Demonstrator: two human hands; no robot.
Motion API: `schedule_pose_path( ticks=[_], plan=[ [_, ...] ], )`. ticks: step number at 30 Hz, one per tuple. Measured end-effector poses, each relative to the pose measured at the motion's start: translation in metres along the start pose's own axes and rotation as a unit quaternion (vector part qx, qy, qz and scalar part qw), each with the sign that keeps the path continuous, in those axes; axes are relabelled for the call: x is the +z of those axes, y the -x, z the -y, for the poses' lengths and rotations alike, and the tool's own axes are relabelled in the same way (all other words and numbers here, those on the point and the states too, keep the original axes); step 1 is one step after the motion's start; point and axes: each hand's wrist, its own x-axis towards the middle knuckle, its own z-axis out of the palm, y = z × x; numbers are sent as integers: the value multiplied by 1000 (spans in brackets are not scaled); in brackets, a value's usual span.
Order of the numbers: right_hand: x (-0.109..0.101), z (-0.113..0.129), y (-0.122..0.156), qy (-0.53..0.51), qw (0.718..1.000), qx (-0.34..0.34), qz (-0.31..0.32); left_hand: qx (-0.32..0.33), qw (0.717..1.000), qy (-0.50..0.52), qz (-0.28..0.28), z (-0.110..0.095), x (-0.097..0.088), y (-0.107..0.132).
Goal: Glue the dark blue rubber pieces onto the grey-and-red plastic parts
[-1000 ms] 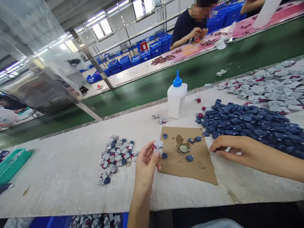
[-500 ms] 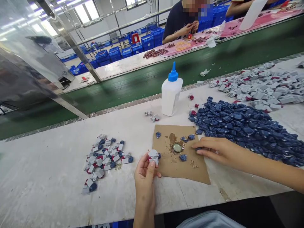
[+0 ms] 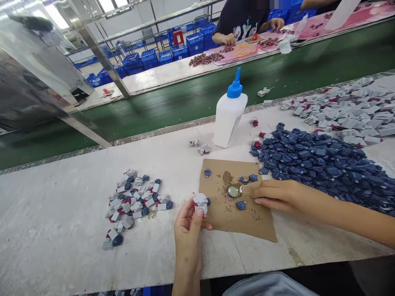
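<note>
My left hand (image 3: pixel 191 226) pinches a small grey plastic part (image 3: pixel 201 203) with a dark blue piece at its right side, just over the left edge of a cardboard sheet (image 3: pixel 212 220). At the sheet's right side is my right hand (image 3: pixel 276 195), its fingers closed together; whatever lies between the fingertips is hidden. On the cardboard sits a bottle cap (image 3: pixel 233 191) with wet brown stains around it. Several loose dark blue pieces, one a blue piece (image 3: pixel 241 205) below the cap, lie on the sheet, along with some thin sticks (image 3: pixel 255 214).
A white glue bottle (image 3: pixel 230 119) with a blue nozzle stands behind the cardboard. Heaps of dark blue pieces (image 3: pixel 317 160) and grey parts (image 3: pixel 348 111) cover the right side. Joined grey and blue parts (image 3: pixel 135 201) lie left. Beyond the green conveyor (image 3: pixel 173 96), a person (image 3: pixel 243 24) works.
The view has tilted slightly downward. My right fingers have drawn closer together, and the blue piece seen by them before is now out of sight. My left hand keeps its grey part.
</note>
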Motion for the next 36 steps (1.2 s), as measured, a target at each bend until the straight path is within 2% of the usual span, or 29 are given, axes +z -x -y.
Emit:
schedule_pose_path(
  ticks=[3,7,10,13,18,24,28,31,34,36],
  plan=[
    [-5,0,-3,-16,997,22,68,14,1000,5,-18,-1,5,3],
    [-13,-2,-4,-18,995,36,89,14,999,7,-29,-2,9,6],
    [-15,1,-6,37,998,11,51,12,1000,6,-28,-2,8,5],
    [-8,10,-13,104,994,-36,-22,6,1000,-2,-4,-2,5,3],
    [16,18,-32,218,961,-114,-126,-22,999,14,44,-3,0,0],
    [31,12,-41,260,945,-148,-131,-42,997,32,50,-5,2,3],
    [28,12,-44,184,971,-119,-91,-43,997,33,49,-9,1,5],
    [20,21,-45,99,988,-94,-76,-34,997,25,63,-9,2,9],
    [9,44,-47,-76,991,11,-108,-5,998,33,58,-7,8,14],
    [4,64,-49,-210,962,102,-144,9,997,52,54,-4,14,19]
  ],
)
